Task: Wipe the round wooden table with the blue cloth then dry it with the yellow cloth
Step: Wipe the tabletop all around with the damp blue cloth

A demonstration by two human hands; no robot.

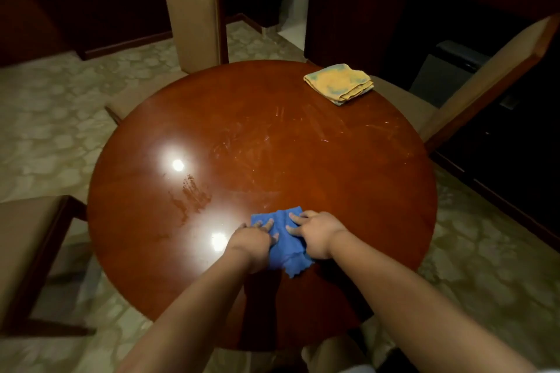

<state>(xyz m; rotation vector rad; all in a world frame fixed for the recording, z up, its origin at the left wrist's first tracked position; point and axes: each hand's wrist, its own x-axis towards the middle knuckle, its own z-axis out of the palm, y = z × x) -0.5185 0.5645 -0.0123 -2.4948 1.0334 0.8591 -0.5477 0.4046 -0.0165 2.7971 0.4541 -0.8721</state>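
Chairs with tan padded seats stand around the round shiny brown wooden table (303, 130), one at the far left (33, 239). Wet smears (191, 197) show on the left side of the table. Near the front edge, the left hand (253, 241) and the right hand (315, 233) press flat, fingers spread, on the crumpled blue cloth (285, 242) between them. Far back on the right lies the folded yellow cloth (338, 83), well apart from both hands.
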